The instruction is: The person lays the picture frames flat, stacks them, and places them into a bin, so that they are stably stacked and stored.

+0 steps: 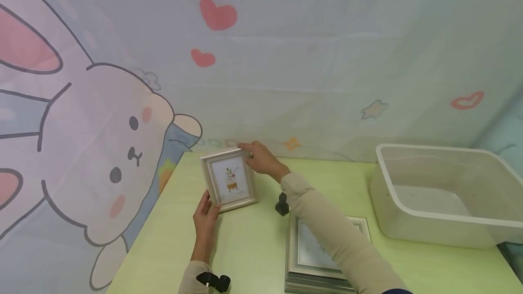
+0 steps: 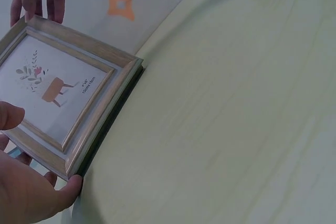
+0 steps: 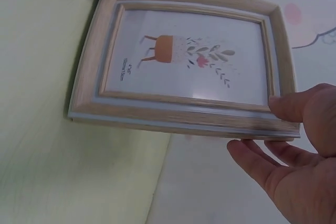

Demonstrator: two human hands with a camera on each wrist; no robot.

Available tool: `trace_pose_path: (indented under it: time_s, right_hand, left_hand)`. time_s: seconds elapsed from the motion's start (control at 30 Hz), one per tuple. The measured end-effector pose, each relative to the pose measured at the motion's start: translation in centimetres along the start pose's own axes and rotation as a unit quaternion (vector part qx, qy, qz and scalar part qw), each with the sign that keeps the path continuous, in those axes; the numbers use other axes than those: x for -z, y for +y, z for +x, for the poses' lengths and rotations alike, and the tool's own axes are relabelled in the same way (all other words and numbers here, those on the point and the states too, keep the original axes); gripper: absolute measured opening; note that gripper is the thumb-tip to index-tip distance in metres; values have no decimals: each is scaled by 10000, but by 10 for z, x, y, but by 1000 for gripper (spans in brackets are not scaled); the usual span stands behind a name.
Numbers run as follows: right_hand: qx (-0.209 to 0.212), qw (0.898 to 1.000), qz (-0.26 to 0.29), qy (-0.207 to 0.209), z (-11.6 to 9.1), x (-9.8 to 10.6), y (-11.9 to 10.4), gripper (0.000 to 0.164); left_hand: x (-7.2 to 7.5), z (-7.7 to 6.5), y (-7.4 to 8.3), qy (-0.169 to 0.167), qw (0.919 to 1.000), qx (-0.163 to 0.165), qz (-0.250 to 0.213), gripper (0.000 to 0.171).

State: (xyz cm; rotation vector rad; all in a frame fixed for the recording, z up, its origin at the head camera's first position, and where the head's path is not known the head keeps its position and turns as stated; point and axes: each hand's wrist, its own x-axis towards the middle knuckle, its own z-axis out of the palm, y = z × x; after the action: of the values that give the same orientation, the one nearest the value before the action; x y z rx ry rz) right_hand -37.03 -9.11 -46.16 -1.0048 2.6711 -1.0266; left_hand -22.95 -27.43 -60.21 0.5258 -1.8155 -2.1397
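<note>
A small picture frame (image 1: 250, 189) with a pale wood-toned border stands tilted back near the far left of the table. Its print shows a plant in an orange legged pot. My left hand (image 1: 205, 217) grips its lower left side, and in the left wrist view a fingertip (image 2: 10, 116) lies over the front. At the upper right corner, my right hand (image 1: 263, 160) pinches the frame; the right wrist view shows the thumb (image 3: 294, 106) on the front border and the other fingers behind the edge.
A stack of larger silver-toned picture frames (image 1: 292, 257) lies at the front, partly hidden under my right sleeve (image 1: 339, 235). To the right stands a white plastic bin (image 1: 382, 212) on the green table (image 1: 253, 248). A printed rabbit backdrop (image 1: 327, 58) rises behind the table.
</note>
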Motion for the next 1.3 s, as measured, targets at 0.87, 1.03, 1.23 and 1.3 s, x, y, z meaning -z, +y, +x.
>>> trace_pose_path:
  time_s: [0.87, 1.03, 1.23, 1.3]
  right_hand:
    - [-4, 9923, 126, 1236, -7, -12, 5, 33]
    - [-73, 9908, 24, 1352, -8, -12, 6, 32]
    - [-136, 9885, 121, 1499, -12, -9, 8, 32]
    - [-156, 9869, 208, 1590, -14, -7, 10, 32]
  left_hand:
    - [3, 4, 0, -242, 9997, 27, 84, 64]
    - [3, 5, -2, -267, 9995, 48, 128, 63]
    - [1, 0, -2, -163, 9996, -9, 228, 56]
    - [0, -2, 0, -77, 9996, -28, 264, 53]
